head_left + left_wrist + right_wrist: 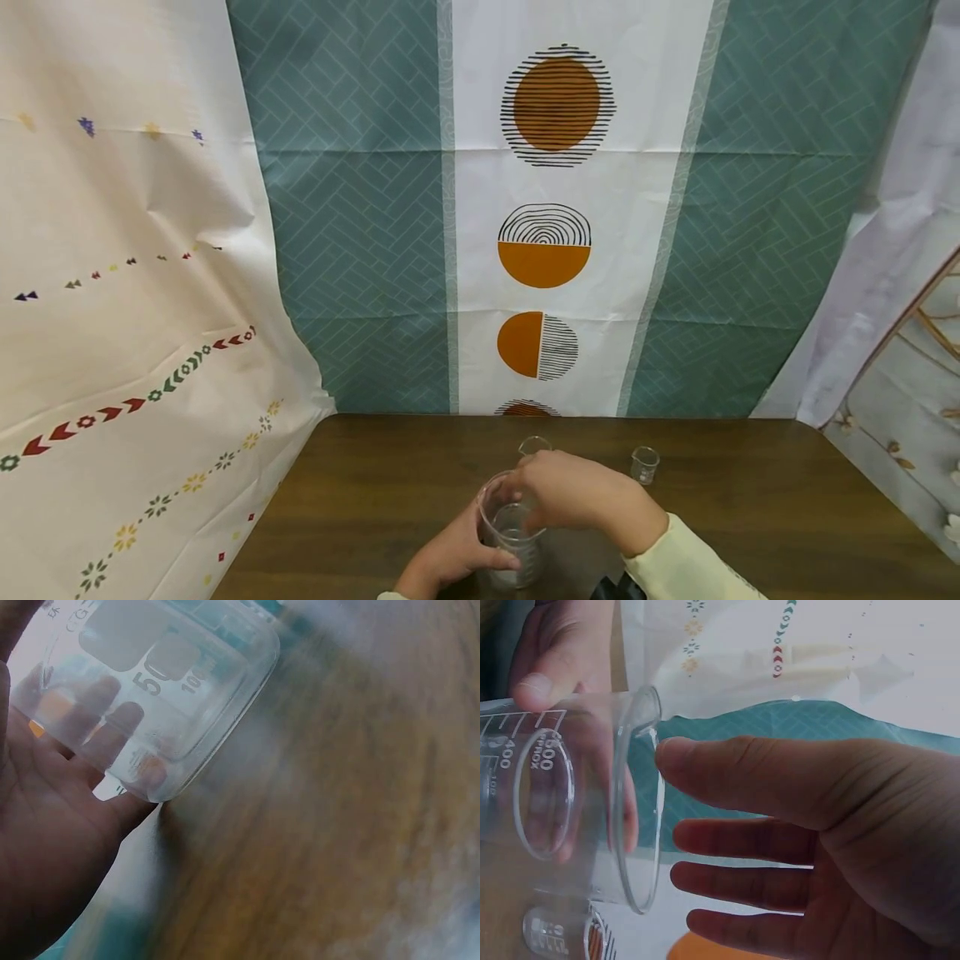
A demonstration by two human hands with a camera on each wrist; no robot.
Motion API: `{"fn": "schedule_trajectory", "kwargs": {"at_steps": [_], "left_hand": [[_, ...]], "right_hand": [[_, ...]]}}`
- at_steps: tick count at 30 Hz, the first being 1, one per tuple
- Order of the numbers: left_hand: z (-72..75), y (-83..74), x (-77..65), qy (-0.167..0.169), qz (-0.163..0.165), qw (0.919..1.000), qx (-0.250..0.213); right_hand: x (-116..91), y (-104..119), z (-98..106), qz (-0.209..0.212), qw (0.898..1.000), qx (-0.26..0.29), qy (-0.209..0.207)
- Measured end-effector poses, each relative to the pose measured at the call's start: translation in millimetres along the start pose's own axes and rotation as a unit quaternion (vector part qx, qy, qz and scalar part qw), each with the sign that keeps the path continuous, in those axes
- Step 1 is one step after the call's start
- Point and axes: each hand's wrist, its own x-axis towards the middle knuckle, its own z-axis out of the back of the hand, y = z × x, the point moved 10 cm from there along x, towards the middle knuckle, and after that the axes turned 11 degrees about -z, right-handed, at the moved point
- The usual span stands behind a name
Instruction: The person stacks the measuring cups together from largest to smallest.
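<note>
My left hand (pixel 459 548) grips a large clear glass beaker (pixel 529 568) by its side, with the fingers around the wall and the thumb at the front. Inside it sits a smaller beaker (pixel 512 522), whose round rim shows through the marked wall in the right wrist view. Above the mouth of the large beaker is my right hand (pixel 573 492). Its fingers (pixel 742 881) are spread and fairly straight, holding nothing, and the thumb tip lies close to the rim; whether they touch I cannot tell.
A small beaker (pixel 644 465) stands on the brown wooden table (pixel 750 517) to the right. Another beaker (pixel 535 443) is behind my right hand, partly hidden. Patterned cloths hang behind the table and at both sides.
</note>
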Motion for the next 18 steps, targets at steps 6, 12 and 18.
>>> {"fn": "schedule_trajectory", "kwargs": {"at_steps": [6,12,18], "left_hand": [[2.7,0.5,-0.8,-0.01,0.003,0.9999,0.009],[2.4,0.1,0.6,-0.005,-0.002,1.0,-0.005],[0.2,2.5,0.9,-0.004,0.003,0.9998,-0.017]], "right_hand": [[-2.1,-4.4,11.1,0.01,0.999,0.018,-0.025],[-2.5,-10.9,18.4,0.017,0.998,0.025,-0.046],[-0.7,-19.9,20.9,0.009,0.997,0.035,-0.065]]}}
